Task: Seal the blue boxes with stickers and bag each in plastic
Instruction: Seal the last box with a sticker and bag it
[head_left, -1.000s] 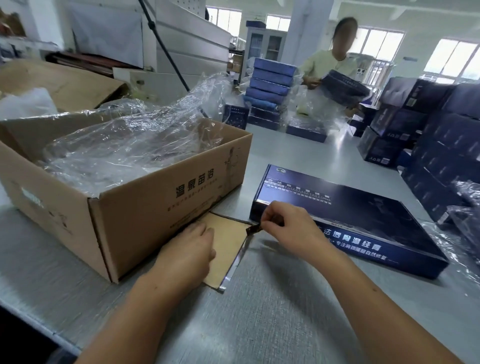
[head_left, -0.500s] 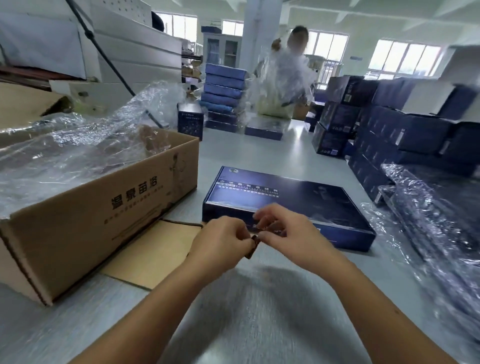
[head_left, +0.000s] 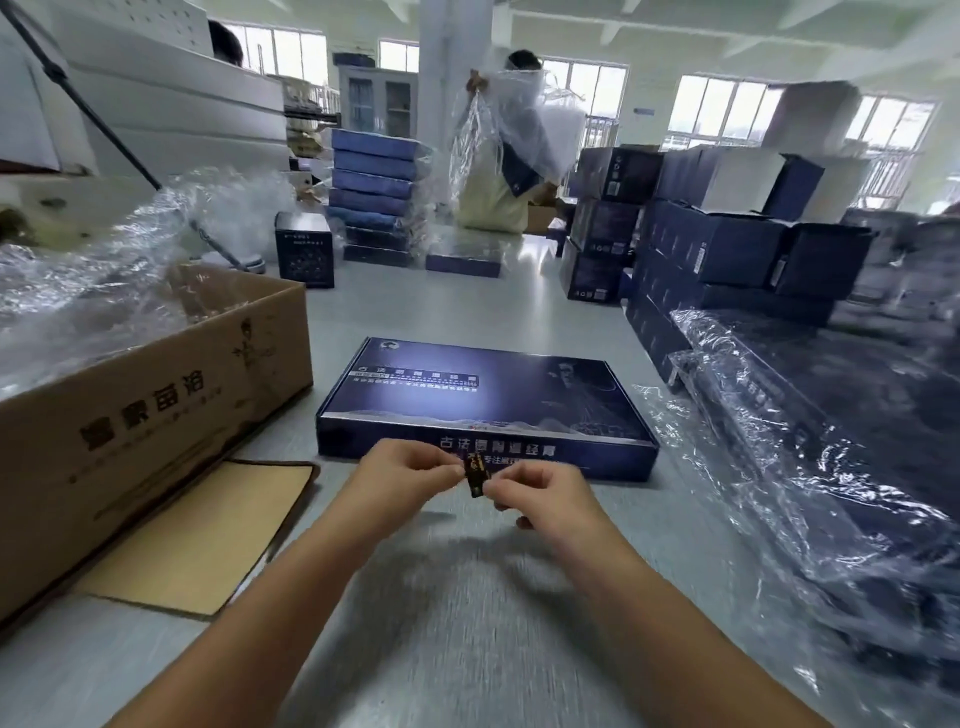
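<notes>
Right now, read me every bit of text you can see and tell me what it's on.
"苗浴", after two blurred characters: carton side.
"古法…经膏", middle characters blurred: box front edge.
"专注", the rest hidden: same edge, line below.
Lid banner, sticker, far boxes: too small or blurred to read.

Glossy printed card blue box, matt brown corrugated carton, crinkled clear plastic film
</notes>
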